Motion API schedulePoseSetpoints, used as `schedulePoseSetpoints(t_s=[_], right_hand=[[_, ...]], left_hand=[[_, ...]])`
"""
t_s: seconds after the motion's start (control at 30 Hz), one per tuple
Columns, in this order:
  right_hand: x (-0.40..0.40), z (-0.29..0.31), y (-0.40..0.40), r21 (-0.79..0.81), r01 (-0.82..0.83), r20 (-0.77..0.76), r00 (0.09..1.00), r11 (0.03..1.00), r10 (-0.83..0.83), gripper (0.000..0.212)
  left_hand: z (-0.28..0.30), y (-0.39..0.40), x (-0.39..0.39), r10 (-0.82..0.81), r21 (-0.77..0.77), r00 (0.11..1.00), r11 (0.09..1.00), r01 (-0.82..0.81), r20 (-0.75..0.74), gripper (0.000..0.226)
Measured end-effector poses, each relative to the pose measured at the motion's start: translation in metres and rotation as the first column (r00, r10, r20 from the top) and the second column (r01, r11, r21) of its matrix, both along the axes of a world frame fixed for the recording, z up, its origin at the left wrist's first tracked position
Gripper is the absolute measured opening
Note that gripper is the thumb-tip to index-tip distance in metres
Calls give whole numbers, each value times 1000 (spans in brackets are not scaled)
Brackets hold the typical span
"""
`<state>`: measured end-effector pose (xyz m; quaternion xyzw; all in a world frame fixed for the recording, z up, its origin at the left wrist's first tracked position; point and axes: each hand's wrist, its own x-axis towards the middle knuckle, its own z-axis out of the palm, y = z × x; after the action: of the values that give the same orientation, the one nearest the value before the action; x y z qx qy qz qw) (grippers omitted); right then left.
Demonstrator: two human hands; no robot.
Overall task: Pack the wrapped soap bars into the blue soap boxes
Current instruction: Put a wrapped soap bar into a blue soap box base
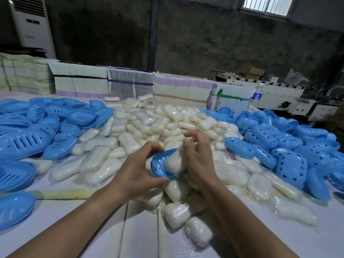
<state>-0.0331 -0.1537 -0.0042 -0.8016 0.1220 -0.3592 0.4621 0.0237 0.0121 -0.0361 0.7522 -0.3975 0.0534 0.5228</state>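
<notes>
Left hand (138, 169) gripped the blue soap box (160, 164); right hand (195, 157) held the wrapped bar (174, 162) half-seated, tilted. Slick film risked slippage.

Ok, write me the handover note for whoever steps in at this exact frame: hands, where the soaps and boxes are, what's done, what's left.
Left hand grips the open blue box half.
Right hand holds a wrapped soap bar, which lies in that half.
Loose wrapped bars are heaped mid-table; slotted blue halves are piled left, perforated blue halves right.
Done: bar going in. No closed, packed boxes can be made out.
Left: seat it, fit the other half, repeat through the heap.
</notes>
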Motion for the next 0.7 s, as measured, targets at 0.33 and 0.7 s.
schedulePoseSetpoints(t_s=[0.33, 0.7], right_hand=[[-32, 14, -26, -276, -348, -388, 893, 896, 227, 35], [-29, 18, -22, -356, -318, -442, 886, 879, 141, 23]], left_hand=[[-6, 1, 8, -31, -71, 987, 997, 20, -155, 64], [-7, 3, 14, -52, -15, 991, 999, 51, -120, 49]])
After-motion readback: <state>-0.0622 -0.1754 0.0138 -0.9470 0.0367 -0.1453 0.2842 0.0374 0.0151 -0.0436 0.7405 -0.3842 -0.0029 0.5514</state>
